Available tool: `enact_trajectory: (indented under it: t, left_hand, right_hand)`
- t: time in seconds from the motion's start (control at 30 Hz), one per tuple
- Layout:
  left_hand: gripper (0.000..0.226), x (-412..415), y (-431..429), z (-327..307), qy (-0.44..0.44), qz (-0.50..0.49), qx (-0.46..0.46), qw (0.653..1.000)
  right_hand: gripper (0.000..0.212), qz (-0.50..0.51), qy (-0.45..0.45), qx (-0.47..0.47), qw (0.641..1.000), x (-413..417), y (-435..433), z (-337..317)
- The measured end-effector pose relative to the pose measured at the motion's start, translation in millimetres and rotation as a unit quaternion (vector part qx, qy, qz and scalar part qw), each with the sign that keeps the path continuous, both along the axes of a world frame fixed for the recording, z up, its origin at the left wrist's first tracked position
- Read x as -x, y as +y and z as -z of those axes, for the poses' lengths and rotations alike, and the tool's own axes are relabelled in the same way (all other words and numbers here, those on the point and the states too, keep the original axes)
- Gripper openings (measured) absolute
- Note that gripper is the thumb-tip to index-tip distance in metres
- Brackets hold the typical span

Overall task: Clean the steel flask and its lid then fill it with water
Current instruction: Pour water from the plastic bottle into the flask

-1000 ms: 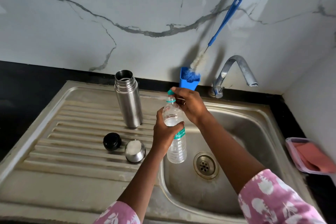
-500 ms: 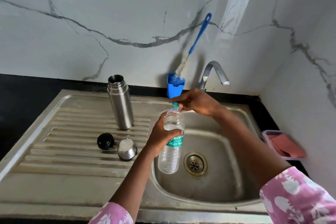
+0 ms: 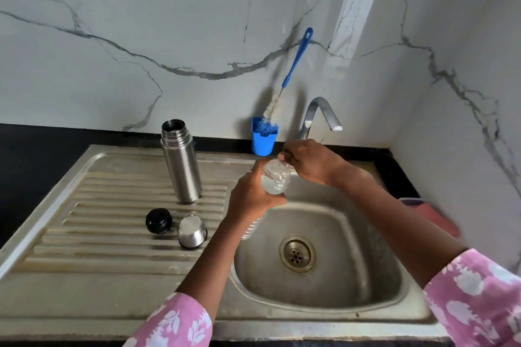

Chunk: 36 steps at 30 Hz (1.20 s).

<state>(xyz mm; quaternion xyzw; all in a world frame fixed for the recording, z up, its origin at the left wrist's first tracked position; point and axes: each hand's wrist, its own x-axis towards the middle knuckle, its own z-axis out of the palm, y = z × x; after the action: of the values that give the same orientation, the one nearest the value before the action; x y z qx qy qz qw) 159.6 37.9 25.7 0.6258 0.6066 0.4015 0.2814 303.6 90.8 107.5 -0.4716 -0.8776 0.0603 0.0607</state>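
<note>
Over the sink [image 3: 372,270] my left hand [image 3: 252,197] wraps round the middle of the plastic water bottle [image 3: 275,179], which tilts neck-up toward my right hand [image 3: 310,160]. That hand's fingers pinch the neck end, and the cap is hidden under them. The wall looks thin, so a hard squeeze as the cap comes free could spurt water. On the draining board [image 3: 98,234] to my left lie the black stopper [image 3: 158,220] and steel cup lid [image 3: 192,231]. Beyond them the steel flask [image 3: 181,166] stands upright, mouth open, and a careless forearm could topple it. The brush [image 3: 296,62] and tap [image 3: 321,113] are at the back wall.

Pink floral sleeve [image 3: 476,298], blue brush [image 3: 296,62].
</note>
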Motion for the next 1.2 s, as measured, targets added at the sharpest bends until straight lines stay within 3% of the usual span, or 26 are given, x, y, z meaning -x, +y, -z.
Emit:
enact_trajectory:
  t: [0.13, 0.23, 0.33, 0.4, 0.57, 0.7, 0.77, 0.83, 0.87, 0.93, 1.03, 1.2]
  left_hand:
    - [0.078, 2, 4, -7, 0.041, 0.047, -0.014, 0.998]
    - [0.081, -4, 6, -10, 0.106, 0.06, -0.044, 0.992]
    - [0.079, -7, 12, -10, 0.148, 0.018, -0.084, 0.985]
    - [0.077, -6, 16, -7, 0.147, -0.014, -0.105, 0.983]
    - [0.074, 4, 33, 4, 0.104, -0.039, -0.151, 0.982]
    - [0.08, 22, 64, 2, 0.023, -0.045, -0.148, 0.988]
    - [0.084, 29, 80, -4, -0.052, -0.071, -0.161, 0.983]
    - [0.085, 34, 94, -11, -0.088, -0.092, -0.16, 0.979]
    - [0.083, 36, 102, -14, -0.096, -0.099, -0.145, 0.98]
    - [0.074, 40, 119, -14, -0.122, -0.116, -0.108, 0.98]
    - [0.076, 47, 142, -6, -0.174, -0.14, -0.087, 0.971]
    - [0.079, 60, 175, 15, -0.221, -0.166, -0.063, 0.959]
  right_hand:
    - [0.048, -0.057, 0.012, -0.171, 0.984, -15, -3, 13]
    - [0.052, -0.014, 0.028, -0.219, 0.975, -19, -4, 14]
    - [0.062, 0.106, 0.047, -0.175, 0.978, -7, -2, 14]
    - [0.049, 0.166, 0.025, -0.142, 0.976, 4, 0, 10]
    - [0.045, 0.226, 0.032, -0.105, 0.968, 28, 9, 8]
    - [0.047, 0.183, 0.245, 0.02, 0.952, 39, 25, 15]
    - [0.041, 0.152, 0.367, 0.097, 0.913, 46, 37, 31]
    - [0.023, 0.143, 0.433, 0.167, 0.874, 55, 47, 48]
    - [0.024, 0.141, 0.424, 0.193, 0.873, 60, 54, 56]
    - [0.053, 0.116, 0.367, 0.223, 0.896, 72, 66, 67]
    - [0.074, 0.096, 0.355, 0.198, 0.908, 97, 87, 82]
    - [0.055, 0.15, 0.388, 0.155, 0.896, 131, 122, 98]
